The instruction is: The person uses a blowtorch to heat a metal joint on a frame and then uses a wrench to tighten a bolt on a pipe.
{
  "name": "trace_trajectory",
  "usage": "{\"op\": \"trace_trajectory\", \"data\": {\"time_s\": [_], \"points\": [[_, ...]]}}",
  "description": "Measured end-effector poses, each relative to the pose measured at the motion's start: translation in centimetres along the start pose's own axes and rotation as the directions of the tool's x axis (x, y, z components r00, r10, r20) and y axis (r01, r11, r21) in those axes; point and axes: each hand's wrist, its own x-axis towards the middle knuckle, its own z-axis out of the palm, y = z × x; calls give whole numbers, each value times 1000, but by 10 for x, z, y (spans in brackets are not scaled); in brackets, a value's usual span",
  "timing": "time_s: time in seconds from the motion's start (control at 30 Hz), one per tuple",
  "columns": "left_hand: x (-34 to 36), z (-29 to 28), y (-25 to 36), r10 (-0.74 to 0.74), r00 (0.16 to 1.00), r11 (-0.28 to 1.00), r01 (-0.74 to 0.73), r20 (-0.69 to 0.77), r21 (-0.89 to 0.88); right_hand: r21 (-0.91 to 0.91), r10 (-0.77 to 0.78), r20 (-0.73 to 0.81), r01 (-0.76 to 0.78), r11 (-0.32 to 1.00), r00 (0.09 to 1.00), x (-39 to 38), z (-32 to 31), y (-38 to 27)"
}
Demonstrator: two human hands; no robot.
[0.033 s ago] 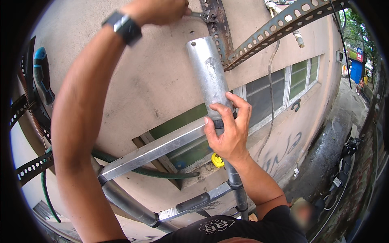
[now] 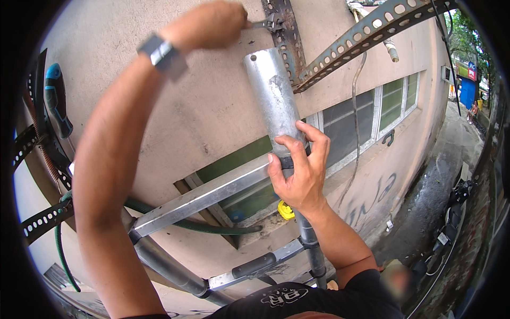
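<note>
Near the top, my left hand [image 2: 210, 26] is closed round the handle of an adjustable wrench [image 2: 273, 22]. The wrench's jaw sits at the rusty perforated angle bar [image 2: 289, 50] fixed to the wall; any nut in the jaw is too small to make out. Lower and to the right, my right hand [image 2: 303, 175] grips the lower end of a silver metal tube [image 2: 270, 87], with fingertips and thumb against it. That tube stands upright, slightly tilted, at the end of a square metal rail [image 2: 204, 194]. A dark watch [image 2: 162, 55] is on my left wrist.
A slanting perforated angle bar [image 2: 361, 45] juts out at the upper right. At the left hangs a blue-black screwdriver [image 2: 57, 98] beside more perforated bars. Below are a green hose [image 2: 212, 228], a yellow object [image 2: 286, 210] and windows [image 2: 348, 125]. A person [image 2: 397, 282] is far below.
My left hand and wrist have dropped slightly, swinging the wrench handle down a little while its jaw stays at the bar. The right hand has not moved.
</note>
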Motion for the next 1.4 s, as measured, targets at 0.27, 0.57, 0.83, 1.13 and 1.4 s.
{"op": "trace_trajectory", "data": {"time_s": [0.27, 0.57, 0.83, 1.13, 1.4], "points": [[-35, -36, -1, -257, 964, 934, 267, 75, -235, 43, -30, 7, 30, 999, 1000, 3, 3, -13], [1, -51, -40, -173, 983, 980, 178, 65, -89, 34, -7, 5, 7, 999, 1000, 2, 3, -9], [18, -72, -51, -170, 971, 985, 170, 166, 10, 45, -20, 10, 20, 999, 1000, 4, 2, -13], [48, -53, -50, -43, 985, 999, 46, 166, -13, -26, -9, 21, 9, 1000, 1000, 0, -2, 0], [39, -81, -38, -126, 956, 991, 111, 266, 73, 25, -23, 18, 22, 999, 1000, 2, 3, -8]]}}
